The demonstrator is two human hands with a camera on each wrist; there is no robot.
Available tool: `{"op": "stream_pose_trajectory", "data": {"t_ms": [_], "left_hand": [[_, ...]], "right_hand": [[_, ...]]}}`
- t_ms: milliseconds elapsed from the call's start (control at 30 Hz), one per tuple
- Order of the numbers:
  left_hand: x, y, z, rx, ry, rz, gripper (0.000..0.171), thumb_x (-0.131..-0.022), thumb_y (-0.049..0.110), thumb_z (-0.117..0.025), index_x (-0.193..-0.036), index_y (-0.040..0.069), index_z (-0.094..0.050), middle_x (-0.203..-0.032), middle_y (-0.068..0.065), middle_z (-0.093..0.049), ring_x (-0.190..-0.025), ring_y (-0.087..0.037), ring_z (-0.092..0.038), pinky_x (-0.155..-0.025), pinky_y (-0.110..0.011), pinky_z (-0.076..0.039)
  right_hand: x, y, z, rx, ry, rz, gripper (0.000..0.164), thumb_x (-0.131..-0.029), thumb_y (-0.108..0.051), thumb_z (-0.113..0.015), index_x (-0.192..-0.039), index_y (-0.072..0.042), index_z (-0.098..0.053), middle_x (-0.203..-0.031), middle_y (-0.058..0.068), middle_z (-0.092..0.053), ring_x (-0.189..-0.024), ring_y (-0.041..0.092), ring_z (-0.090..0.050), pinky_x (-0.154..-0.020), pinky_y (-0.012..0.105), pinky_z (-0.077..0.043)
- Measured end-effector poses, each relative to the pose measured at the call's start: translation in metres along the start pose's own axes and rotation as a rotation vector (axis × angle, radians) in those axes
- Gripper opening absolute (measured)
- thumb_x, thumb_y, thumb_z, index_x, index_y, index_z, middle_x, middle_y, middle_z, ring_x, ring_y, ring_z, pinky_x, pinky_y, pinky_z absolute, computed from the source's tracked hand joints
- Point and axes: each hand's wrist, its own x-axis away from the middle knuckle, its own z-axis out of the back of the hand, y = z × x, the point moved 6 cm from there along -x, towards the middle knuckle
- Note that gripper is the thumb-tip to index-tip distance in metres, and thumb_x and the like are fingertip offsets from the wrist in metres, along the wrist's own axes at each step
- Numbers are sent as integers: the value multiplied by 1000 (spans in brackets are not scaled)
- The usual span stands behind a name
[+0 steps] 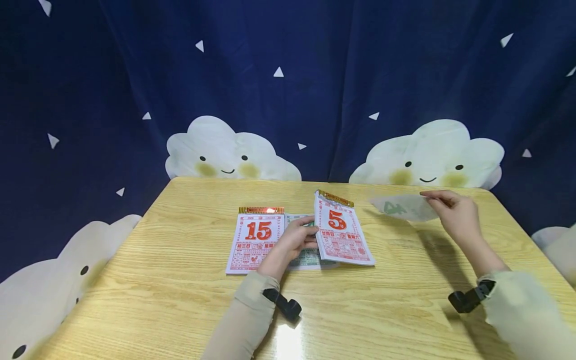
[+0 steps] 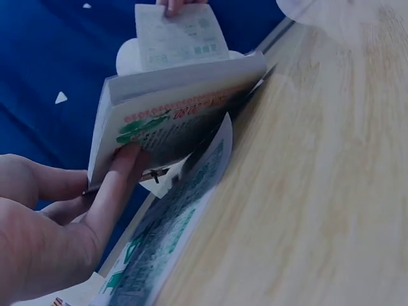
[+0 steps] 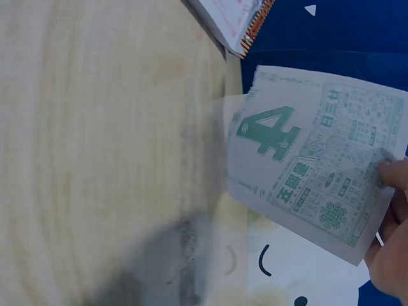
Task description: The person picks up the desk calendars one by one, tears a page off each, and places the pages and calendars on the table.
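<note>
My left hand [image 1: 297,239] grips the left edge of a tear-off calendar [image 1: 346,245] that shows a red 5, its thick pad tilted up from the table. From the left wrist view, the thumb is at the pad's edge and fingers press its printed back [image 2: 172,121]. Off to the right, my right hand [image 1: 460,216] pinches a loose calendar page [image 1: 400,207] by one end, held in the air apart from the pad. A green 4 shows on this thin page [image 3: 306,153] in the right wrist view, with a ragged edge at its far end.
A second tear-off calendar [image 1: 256,242] with a red 15 lies flat left of my left hand. Green-printed pages [image 1: 308,261] lie on the wooden table [image 1: 180,305] beneath the hand and the raised pad. Behind hangs a dark blue curtain [image 1: 315,90] with clouds.
</note>
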Motion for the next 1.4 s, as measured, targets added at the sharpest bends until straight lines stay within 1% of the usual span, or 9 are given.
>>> {"op": "stream_pose_trajectory", "data": {"t_ms": [167,267,433,567,800,1000,1133,1233,1400], "left_hand": [[-1,-2,-3,2,-23,16,44,-90,5,-50,-133,2,-43,-96,-21,-65,-63,-14,-63,-68,-32,-57],[-1,-3,-5,-5,-44,19,44,-91,7,-51,-134,2,-42,-97,-21,-65,-64,-15,-62,-67,-31,-57],[-1,-4,-8,-46,-54,13,48,-90,8,-53,-135,0,-40,-96,-20,-63,-62,-13,-60,-66,-30,-57],[-2,-5,-10,-77,-30,13,49,-89,9,-56,-134,0,-40,-93,-14,-62,-62,-12,-58,-70,-32,-56],[-3,-5,-7,-73,76,12,37,-86,7,-60,-120,-2,-49,-83,-7,-59,-61,-13,-57,-71,-33,-56],[-1,1,-15,-187,65,-11,38,-83,0,-60,-119,-1,-48,-90,-12,-61,-65,-14,-60,-70,-32,-56],[-2,4,-20,-260,71,-19,40,-82,-2,-60,-120,-1,-49,-92,-11,-58,-65,-14,-59,-69,-30,-56],[-2,4,-22,-300,83,-15,39,-83,-1,-60,-120,-2,-50,-90,-10,-58,-64,-14,-59,-67,-30,-57],[-2,3,-30,-363,-3,-7,47,-85,3,-59,-128,-4,-45,-93,-11,-59,-71,-17,-62,-68,-29,-56]], "right_hand": [[13,0,-7,91,-65,34,27,-91,-29,-54,-103,-10,-69,-98,3,-68,-71,-22,-44,-53,8,-39],[20,-4,-10,135,-78,105,21,-90,-24,-57,-99,-9,-70,-96,15,-68,-68,-16,-47,-51,10,-39],[32,-10,-17,241,-136,247,12,-84,-11,-64,-94,-9,-71,-92,14,-68,-71,19,-59,-53,28,-43],[40,-9,-28,280,-288,304,16,-80,-4,-65,-95,-8,-70,-93,13,-67,-84,32,-62,-65,46,-48],[51,-8,-47,309,-536,340,22,-78,-2,-65,-99,-7,-67,-94,7,-65,-89,28,-61,-78,49,-49],[60,-4,-59,369,-674,339,19,-76,-10,-70,-94,-8,-67,-91,2,-63,-85,20,-59,-72,40,-49],[63,2,-62,425,-687,355,20,-75,-17,-72,-92,-9,-67,-88,0,-61,-78,15,-56,-66,35,-47],[65,8,-61,447,-683,340,22,-75,-19,-72,-94,-9,-66,-90,3,-58,-80,18,-56,-67,37,-48],[68,16,-56,430,-679,318,28,-73,-24,-74,-96,-10,-65,-98,11,-56,-90,28,-56,-73,44,-48]]}}
